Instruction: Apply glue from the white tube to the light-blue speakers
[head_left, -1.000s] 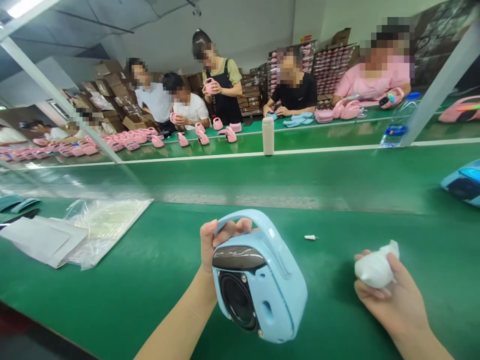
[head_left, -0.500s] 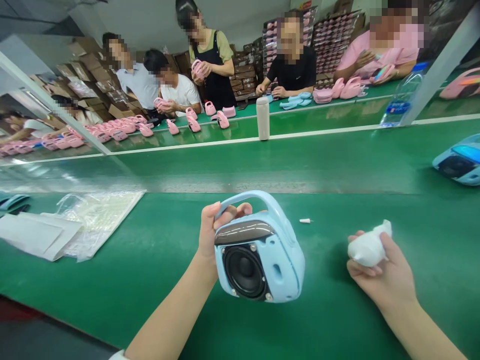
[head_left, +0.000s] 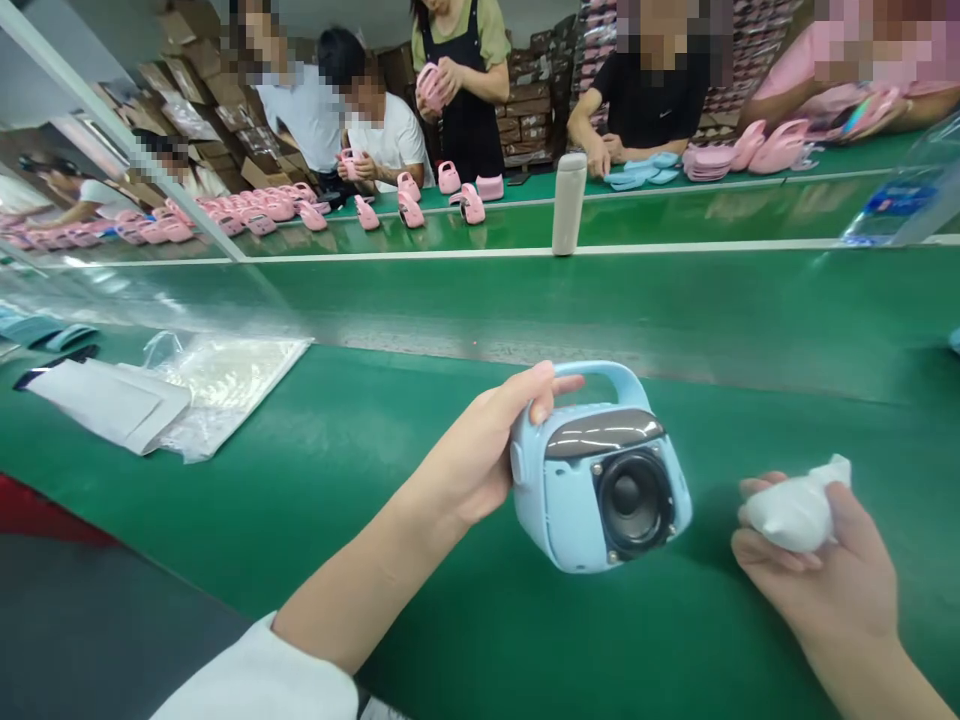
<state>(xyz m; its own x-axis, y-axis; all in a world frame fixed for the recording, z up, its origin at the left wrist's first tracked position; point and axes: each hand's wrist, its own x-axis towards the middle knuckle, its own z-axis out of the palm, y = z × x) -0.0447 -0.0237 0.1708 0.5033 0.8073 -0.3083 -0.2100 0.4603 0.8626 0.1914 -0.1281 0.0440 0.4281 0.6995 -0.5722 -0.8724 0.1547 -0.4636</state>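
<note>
A light blue portable speaker (head_left: 559,510) hangs above the green table, its round black driver (head_left: 636,500) and glossy dark strip turned toward me. My left hand (head_left: 502,430) grips it at the left end of its handle, fingers partly hidden behind the body. To the right, palm up, my right hand (head_left: 832,560) is closed around a white bundle (head_left: 793,512), which looks like crumpled cloth or tissue. A gap of green surface separates this bundle from the speaker.
White paper sheets (head_left: 105,400) and a clear plastic bag (head_left: 240,375) lie at the left, near light blue parts (head_left: 34,330). A beige bottle (head_left: 569,205) stands across the belt. Beyond it, several people handle pink speakers (head_left: 259,205); a plastic water bottle (head_left: 900,205) is at the right.
The speaker has swivelled in my left hand's grip, so its driver now faces me on the right instead of the left. My view has shifted; the right hand still holds the white bundle.
</note>
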